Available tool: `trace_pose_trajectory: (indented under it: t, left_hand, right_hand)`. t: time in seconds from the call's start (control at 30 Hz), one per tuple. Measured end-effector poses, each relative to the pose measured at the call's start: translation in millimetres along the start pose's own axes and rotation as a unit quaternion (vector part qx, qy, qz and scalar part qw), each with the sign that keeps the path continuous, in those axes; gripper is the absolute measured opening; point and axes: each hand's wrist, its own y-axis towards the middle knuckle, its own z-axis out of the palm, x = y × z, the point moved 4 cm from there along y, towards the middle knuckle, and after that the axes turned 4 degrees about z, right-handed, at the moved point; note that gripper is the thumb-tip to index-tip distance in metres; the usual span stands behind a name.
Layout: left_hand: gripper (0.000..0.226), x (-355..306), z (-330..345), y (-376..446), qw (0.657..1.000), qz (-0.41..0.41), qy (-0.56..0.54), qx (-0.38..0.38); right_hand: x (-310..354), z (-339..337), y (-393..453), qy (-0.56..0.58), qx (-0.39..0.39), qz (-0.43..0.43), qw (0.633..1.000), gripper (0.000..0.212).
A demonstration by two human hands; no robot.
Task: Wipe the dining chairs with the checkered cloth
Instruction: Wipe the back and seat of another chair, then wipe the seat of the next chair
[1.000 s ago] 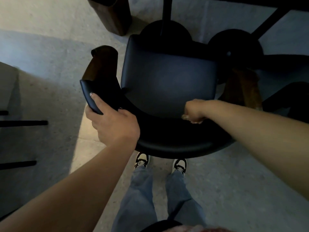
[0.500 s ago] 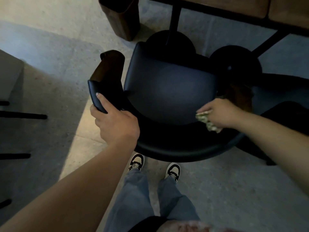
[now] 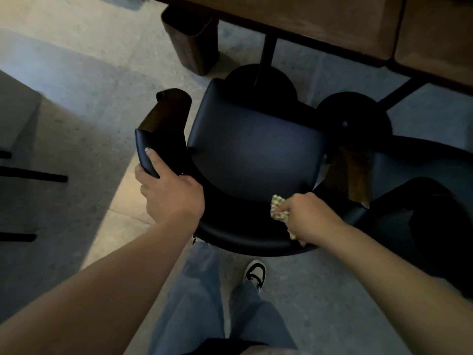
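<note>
A dark padded dining chair (image 3: 253, 152) with wooden armrests stands in front of me, its curved backrest nearest my legs. My left hand (image 3: 170, 193) grips the left end of the padded backrest, thumb over its outer edge. My right hand (image 3: 309, 216) holds the bunched checkered cloth (image 3: 278, 208) against the inner right part of the backrest, near the seat's edge. Most of the cloth is hidden under the hand; bits show at the fingers and under the wrist.
A wooden table (image 3: 332, 24) with black legs and round black bases (image 3: 354, 119) stands beyond the chair. A brown bin (image 3: 192, 39) sits on the floor at the back left. Another dark chair (image 3: 430, 216) is close on the right. Black bars (image 3: 33, 175) lie at the left.
My right hand swept the cloth along the backrest from its middle to the right, then came back a little toward me. The view tilted up, showing more table. My left hand kept its grip.
</note>
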Motion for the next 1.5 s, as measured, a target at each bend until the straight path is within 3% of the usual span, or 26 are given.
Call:
trace_pose_trajectory:
  t: [0.1, 0.23, 0.33, 0.43, 0.6, 0.83, 1.0, 1.13, 1.27, 1.4, 1.5]
  left_hand:
    - [0.077, -3.1, -3.1, -0.3, 1.000, -0.002, -0.007, 0.024]
    - [0.093, -0.9, -10.5, -0.8, 0.996, 0.041, -0.025, 0.074]
    - [0.098, 7.5, -17.4, 18.9, 0.987, 0.110, -0.038, 0.108]
    - [0.093, 10.8, -26.8, 71.2, 0.977, 0.110, -0.128, 0.130]
    - [0.078, -18.3, -23.9, 176.3, 0.962, 0.139, -0.138, 0.192]
    - [0.068, -75.6, 29.2, 259.2, 0.926, 0.167, -0.094, 0.324]
    - [0.066, -101.7, 88.5, 298.3, 0.902, 0.162, -0.023, 0.399]
    - [0.070, -104.1, 136.3, 331.8, 0.894, 0.070, -0.098, 0.432]
    - [0.066, -98.5, 180.8, 353.1, 0.885, -0.009, -0.157, 0.438]
    - [0.055, -100.8, 215.0, 362.7, 0.886, 0.042, -0.140, 0.440]
    - [0.049, -113.7, 227.1, 366.4, 0.891, 0.083, -0.132, 0.427]
  right_hand:
    - [12.7, 6.4, 5.2, 0.055, 0.001, 0.017, 0.998, 0.040]
    - [29.1, 10.8, 13.5, 0.275, -0.004, 0.053, 0.960, 0.038]
    - [43.7, 6.1, 25.9, 0.324, -0.009, 0.059, 0.944, 0.024]
    - [60.0, -8.8, 41.9, 0.361, -0.042, 0.067, 0.929, 0.014]
    - [93.0, -33.0, 77.2, 0.540, -0.069, 0.123, 0.830, 0.017]
    - [126.4, -61.4, 149.3, 0.554, -0.181, 0.120, 0.804, 0.027]
    - [134.8, -91.2, 215.4, 0.445, -0.277, 0.071, 0.849, 0.034]
    - [141.2, -117.2, 269.9, 0.343, -0.347, -0.025, 0.872, 0.044]
    - [142.1, -117.7, 334.9, 0.226, -0.281, -0.113, 0.926, 0.052]
    - [122.3, -107.8, 392.9, 0.274, -0.283, -0.013, 0.919, 0.046]
    - [119.5, -91.6, 422.7, 0.258, -0.229, 0.043, 0.938, 0.048]
